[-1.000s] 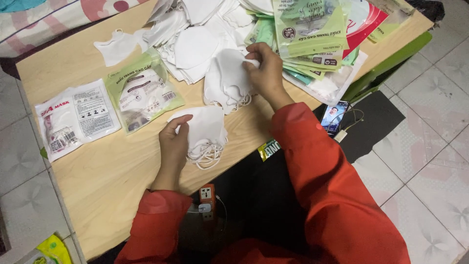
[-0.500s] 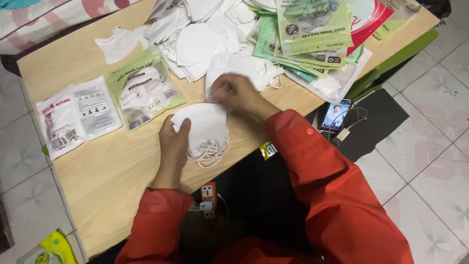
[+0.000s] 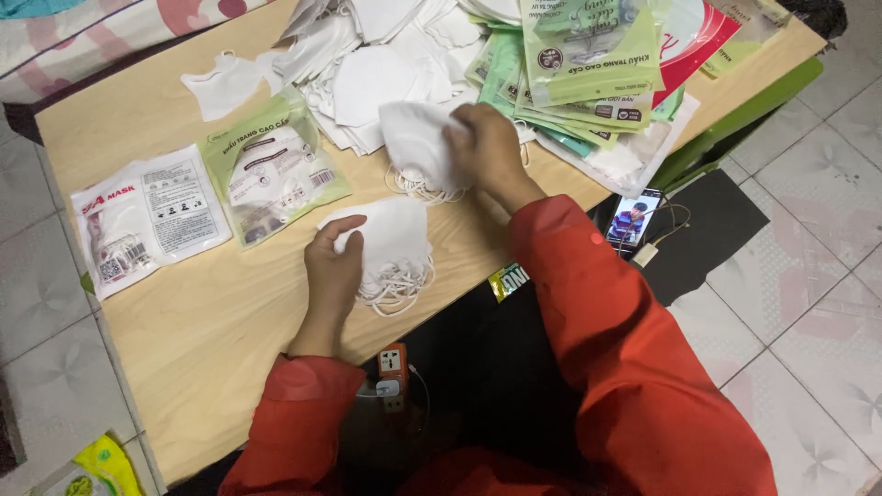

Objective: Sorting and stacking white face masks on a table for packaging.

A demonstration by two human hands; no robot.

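- While a small stack of white masks (image 3: 390, 248) is pinned to the table (image 3: 184, 331) by the left hand (image 3: 333, 266), a single white mask (image 3: 418, 147) is pinched in the right hand (image 3: 482, 147); both hands are closed on masks and held apart.
- Loose ear loops are seen trailing from under the stack and from the held mask.
- Beyond the stack, toward the far edge of the table, a heap of loose white masks (image 3: 377, 55) is spread; the held mask hovers between the heap and the stack.
- To the left of the stack, a green-edged packet (image 3: 271, 174) with a mask inside lies flat, and farther left a white printed packet (image 3: 147, 216).
- To the right of the stack, past the right hand, a pile of green packets (image 3: 579, 64) is fanned out.
- Judged from this, the held mask would best be laid squarely on the stack, edges matched and loops tucked clear, with the stack kept pressed so that nothing slides.
- Off the table's near-right corner, a lit phone (image 3: 632, 220) rests on a dark mat (image 3: 717, 230).
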